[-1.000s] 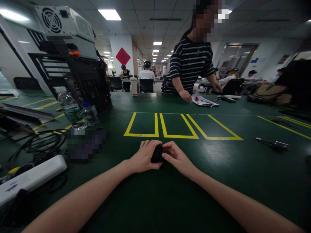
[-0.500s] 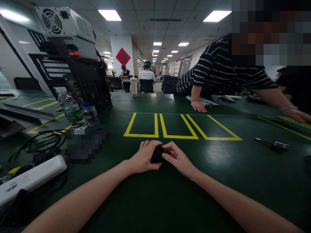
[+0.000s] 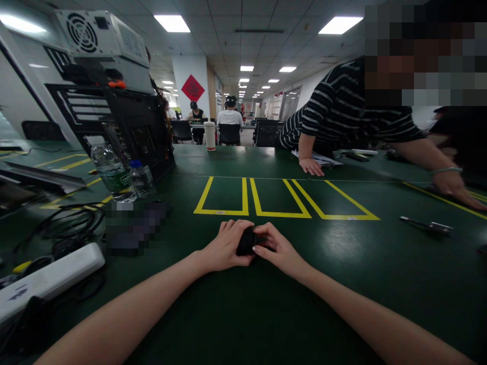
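Observation:
A small black block-shaped object (image 3: 245,242) rests on the dark green table (image 3: 243,314), just in front of the yellow tape outlines (image 3: 281,215). My left hand (image 3: 227,245) is wrapped over its left side, with the thumb along the near edge. From the right, my right hand (image 3: 278,247) pinches at the object's right edge with thumb and fingertips. Both hands cover much of it, so its exact kind cannot be made out.
Left stand a computer case (image 3: 140,132), a water bottle (image 3: 110,172) and a small blue-capped bottle (image 3: 142,180). Nearer lie black cables (image 3: 72,223) and a white power strip (image 3: 53,276). A metal tool (image 3: 428,226) lies right. Opposite, a person in a striped shirt (image 3: 335,111) leans over the table.
My hands and the black object stay almost in place; my right thumb has shifted slightly. Across the table, the other person's arm at the right has moved closer to me.

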Demonstrator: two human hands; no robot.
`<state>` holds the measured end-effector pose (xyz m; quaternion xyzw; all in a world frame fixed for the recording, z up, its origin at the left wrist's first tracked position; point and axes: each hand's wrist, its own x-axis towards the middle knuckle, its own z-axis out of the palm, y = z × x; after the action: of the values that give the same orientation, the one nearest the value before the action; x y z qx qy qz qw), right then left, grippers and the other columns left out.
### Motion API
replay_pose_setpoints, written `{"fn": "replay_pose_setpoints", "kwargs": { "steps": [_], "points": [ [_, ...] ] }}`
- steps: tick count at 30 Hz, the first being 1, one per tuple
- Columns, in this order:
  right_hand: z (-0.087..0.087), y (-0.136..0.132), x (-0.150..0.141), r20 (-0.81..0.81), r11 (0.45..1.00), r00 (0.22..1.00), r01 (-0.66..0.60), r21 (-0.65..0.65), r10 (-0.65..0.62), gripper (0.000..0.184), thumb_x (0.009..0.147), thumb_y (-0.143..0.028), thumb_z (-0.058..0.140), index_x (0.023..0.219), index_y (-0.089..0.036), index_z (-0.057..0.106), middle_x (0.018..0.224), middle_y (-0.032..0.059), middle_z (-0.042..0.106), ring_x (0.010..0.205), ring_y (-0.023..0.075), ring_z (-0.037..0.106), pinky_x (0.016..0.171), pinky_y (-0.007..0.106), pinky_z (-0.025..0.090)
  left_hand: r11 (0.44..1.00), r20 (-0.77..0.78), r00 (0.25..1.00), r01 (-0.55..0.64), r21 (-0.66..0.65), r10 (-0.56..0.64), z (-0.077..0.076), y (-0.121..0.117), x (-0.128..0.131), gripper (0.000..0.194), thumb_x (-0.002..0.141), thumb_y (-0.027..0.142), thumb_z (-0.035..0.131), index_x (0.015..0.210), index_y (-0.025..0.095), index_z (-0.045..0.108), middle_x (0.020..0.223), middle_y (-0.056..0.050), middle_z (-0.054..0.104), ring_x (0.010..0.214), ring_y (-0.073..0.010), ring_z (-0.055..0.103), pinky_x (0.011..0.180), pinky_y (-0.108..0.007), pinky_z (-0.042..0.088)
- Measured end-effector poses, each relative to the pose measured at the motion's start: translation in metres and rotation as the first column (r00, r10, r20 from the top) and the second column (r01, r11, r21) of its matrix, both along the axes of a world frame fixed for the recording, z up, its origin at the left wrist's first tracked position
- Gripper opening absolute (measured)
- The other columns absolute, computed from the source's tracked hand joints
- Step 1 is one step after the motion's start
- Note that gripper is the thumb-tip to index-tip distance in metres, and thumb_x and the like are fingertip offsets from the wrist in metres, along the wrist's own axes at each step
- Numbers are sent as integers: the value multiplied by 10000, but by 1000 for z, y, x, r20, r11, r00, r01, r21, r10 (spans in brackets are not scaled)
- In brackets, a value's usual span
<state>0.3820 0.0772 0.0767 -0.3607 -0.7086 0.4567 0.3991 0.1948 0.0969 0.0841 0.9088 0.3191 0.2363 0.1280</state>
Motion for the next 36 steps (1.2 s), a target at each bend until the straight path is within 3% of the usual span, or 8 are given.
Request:
{"fn": "replay_pose_setpoints", "kwargs": {
  "steps": [5, 11, 19, 28, 36],
  "points": [
    [-1, 1, -1, 1, 999, 1000, 16, -34, -16, 202, 783, -244, 528, 976, -233, 471, 996, 15, 505, 974, 178, 524, 827, 362, 461, 1000, 1, 1000, 8, -14, -8, 2, 0, 0, 601, 689, 333, 601, 1183, 233, 275, 1105, -56, 441, 926, -221, 439, 822, -352, 323],
    [-4, 3, -1, -13, 997, 1000, 19, -69, -20, 298, 765, -241, 550, 1041, -231, 439, 1057, 36, 507, 980, 186, 527, 833, 380, 455, 1000, -6, 1000, -12, 0, 12, 0, 0, 1, 616, 681, 337, 605, 1189, 243, 269, 1110, -56, 443, 931, -231, 440, 827, -366, 314],
    [-2, 0, -1, -6, 1000, 1000, 12, 21, -12, 219, 762, -221, 549, 970, -234, 481, 987, 16, 499, 979, 181, 513, 818, 356, 465, 1000, -10, 1000, -5, -5, 5, 0, 0, 0, 610, 682, 325, 604, 1187, 244, 271, 1100, -53, 447, 923, -228, 442, 825, -358, 316],
    [-3, 1, -1, 5, 997, 1000, 20, -73, -20, 277, 777, -222, 536, 1036, -237, 440, 1066, 29, 507, 1022, 188, 508, 878, 396, 432, 1000, 6, 1000, 4, -15, -4, 0, 0, 0, 597, 691, 333, 599, 1182, 238, 275, 1098, -52, 440, 930, -221, 432, 833, -353, 317],
    [-1, 0, 0, 6, 1000, 1000, 17, 0, -17, 188, 777, -237, 538, 957, -226, 484, 978, 15, 505, 945, 172, 527, 802, 345, 474, 1000, -17, 1000, 19, -22, -20, 3, -1, -1, 607, 691, 329, 598, 1187, 224, 266, 1107, -62, 430, 924, -222, 427, 829, -355, 318]
  ]
}}
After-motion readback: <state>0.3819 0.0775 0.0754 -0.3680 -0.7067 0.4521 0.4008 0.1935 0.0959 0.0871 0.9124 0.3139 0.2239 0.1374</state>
